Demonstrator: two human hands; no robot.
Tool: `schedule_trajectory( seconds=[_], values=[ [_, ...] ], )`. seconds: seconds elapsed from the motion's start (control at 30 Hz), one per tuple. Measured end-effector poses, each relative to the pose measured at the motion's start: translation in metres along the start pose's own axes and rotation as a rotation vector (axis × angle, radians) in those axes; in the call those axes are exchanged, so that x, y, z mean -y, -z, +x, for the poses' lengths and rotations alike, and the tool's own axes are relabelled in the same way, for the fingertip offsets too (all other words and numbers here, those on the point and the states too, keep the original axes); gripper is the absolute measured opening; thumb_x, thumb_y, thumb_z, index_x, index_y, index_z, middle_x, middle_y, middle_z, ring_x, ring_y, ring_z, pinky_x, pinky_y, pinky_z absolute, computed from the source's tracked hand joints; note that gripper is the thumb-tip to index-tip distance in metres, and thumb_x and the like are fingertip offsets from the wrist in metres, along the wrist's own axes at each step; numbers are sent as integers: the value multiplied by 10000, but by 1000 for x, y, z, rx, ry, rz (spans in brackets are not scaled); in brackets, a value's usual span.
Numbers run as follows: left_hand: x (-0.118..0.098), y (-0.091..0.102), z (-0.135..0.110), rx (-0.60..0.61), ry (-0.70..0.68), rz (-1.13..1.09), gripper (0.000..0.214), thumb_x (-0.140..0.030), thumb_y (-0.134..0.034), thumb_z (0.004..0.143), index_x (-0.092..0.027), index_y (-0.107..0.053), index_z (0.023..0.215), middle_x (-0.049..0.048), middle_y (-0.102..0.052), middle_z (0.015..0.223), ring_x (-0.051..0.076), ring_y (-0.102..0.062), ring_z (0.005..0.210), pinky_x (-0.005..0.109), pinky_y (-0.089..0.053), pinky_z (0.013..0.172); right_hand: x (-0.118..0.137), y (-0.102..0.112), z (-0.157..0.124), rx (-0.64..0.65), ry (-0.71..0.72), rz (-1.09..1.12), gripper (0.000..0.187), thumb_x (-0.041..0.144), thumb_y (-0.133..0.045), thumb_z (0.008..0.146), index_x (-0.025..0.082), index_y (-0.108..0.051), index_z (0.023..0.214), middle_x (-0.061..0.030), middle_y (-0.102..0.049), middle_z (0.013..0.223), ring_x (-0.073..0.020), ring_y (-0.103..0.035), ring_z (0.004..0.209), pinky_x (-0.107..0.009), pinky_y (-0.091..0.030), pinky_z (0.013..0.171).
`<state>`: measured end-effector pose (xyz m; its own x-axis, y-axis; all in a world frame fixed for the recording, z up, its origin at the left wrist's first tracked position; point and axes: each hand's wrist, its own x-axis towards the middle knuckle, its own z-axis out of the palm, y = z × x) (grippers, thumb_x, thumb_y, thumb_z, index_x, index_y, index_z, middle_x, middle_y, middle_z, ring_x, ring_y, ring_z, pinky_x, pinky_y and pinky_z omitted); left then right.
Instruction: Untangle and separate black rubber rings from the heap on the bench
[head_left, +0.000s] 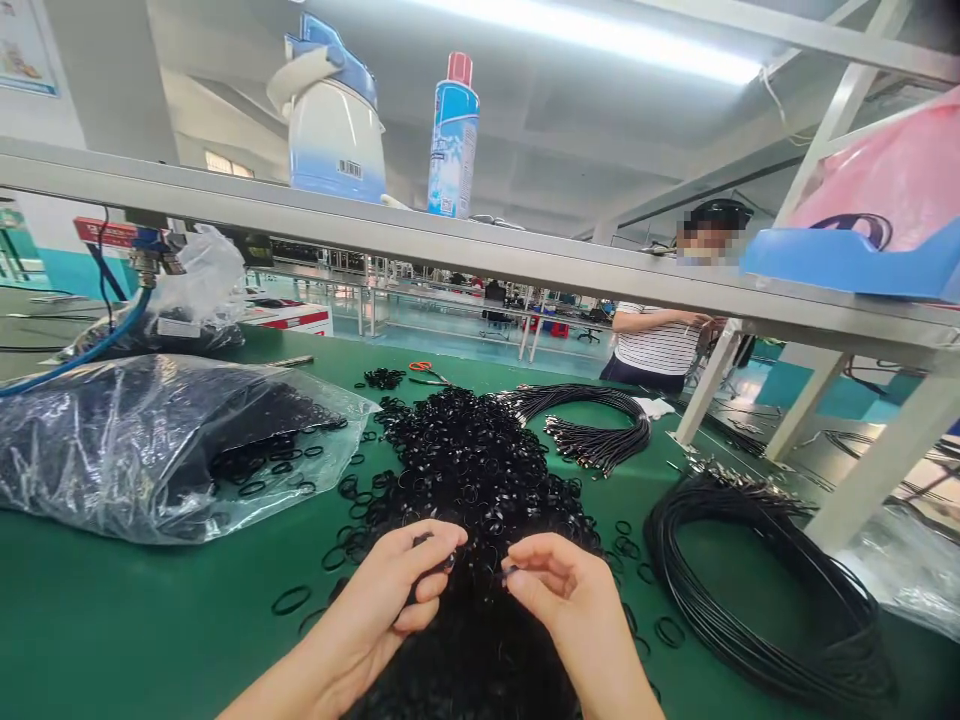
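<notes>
left hand (367, 615): fingers pinched almost shut on a small black piece (448, 562), can't tell what it is
right hand (562, 600): same tight pinch on another small black piece (508, 572), just right of my left
black rings (472, 480): big heap right under both hands, long way running straight ahead
room: open green bench (112, 610) on my left, coiled black cords (664, 560) on my right

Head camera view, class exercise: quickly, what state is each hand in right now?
Left hand: closed, pinching a small black piece.
Right hand: closed, pinching a small dark tip.
Neither item is clear enough to identify.
</notes>
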<state>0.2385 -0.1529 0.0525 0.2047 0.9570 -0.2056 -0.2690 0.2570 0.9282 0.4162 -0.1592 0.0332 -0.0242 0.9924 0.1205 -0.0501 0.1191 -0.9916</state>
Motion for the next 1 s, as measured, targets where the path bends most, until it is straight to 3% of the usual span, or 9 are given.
schedule_trajectory(
  seconds=[0.1,0.27,0.37,0.5,0.6,0.7,0.8,0.9,1.0],
  values=[
    [-3,0,-3,68,0,126,347,-481,-638,781,-140,-576,776,-71,-379,586,20,-183,450,170,-61,393,-1,0,1,-13,-45,65,230,225,-764,589,152,-677,790,-52,-690,785,-190,-631,740,-306,-490,725],
    [-3,-6,-11,78,43,306,390,-489,-692,718,-176,-608,936,-98,-364,560,30,-224,442,177,-125,415,0,-1,0,-6,-92,149,271,233,-808,556,147,-686,783,-25,-665,740,-136,-600,657,-244,-472,639],
    [-2,-10,-14,106,65,358,345,-495,-688,712,-173,-593,787,-120,-287,475,39,-205,428,186,-128,413,1,-1,-1,5,-90,177,266,235,-811,558,143,-683,772,-13,-648,703,-115,-581,593,-219,-447,566],
    [0,-9,-10,105,59,274,326,-460,-703,707,-168,-558,716,-110,-284,528,31,-173,434,192,-82,406,3,0,0,-2,-94,159,245,255,-776,592,142,-658,774,-28,-653,713,-178,-649,647,-238,-445,553],
    [3,-4,-5,82,54,203,329,-446,-693,729,-143,-614,832,-66,-394,626,29,-230,465,186,-59,408,1,5,2,-20,-93,61,205,270,-718,647,152,-644,798,-33,-660,726,-213,-670,688,-272,-460,594],
    [6,0,-4,81,71,152,392,-473,-644,772,-125,-634,951,6,-506,757,34,-298,503,179,-75,405,-1,10,2,22,-1,-170,138,177,-613,698,181,-671,823,-47,-687,848,-227,-651,836,-331,-469,762],
    [8,0,-6,82,89,114,443,-524,-601,789,-127,-635,982,15,-510,767,37,-319,512,170,-94,407,4,7,-3,46,113,-358,241,97,-519,717,215,-688,843,-37,-673,1021,-222,-596,999,-335,-436,864],
    [8,-6,-8,81,107,93,475,-564,-590,777,-131,-635,968,-1,-489,729,37,-315,504,165,-88,408,14,-4,-10,73,130,-382,163,200,-533,796,216,-667,888,-29,-683,934,-195,-618,889,-289,-465,763],
    [6,-13,-11,113,120,97,495,-599,-583,757,-115,-639,844,-15,-456,664,41,-292,496,168,-63,404,18,-13,-15,144,120,-418,164,263,-636,755,211,-674,905,-12,-683,780,-172,-614,712,-246,-463,623]
  ],
)
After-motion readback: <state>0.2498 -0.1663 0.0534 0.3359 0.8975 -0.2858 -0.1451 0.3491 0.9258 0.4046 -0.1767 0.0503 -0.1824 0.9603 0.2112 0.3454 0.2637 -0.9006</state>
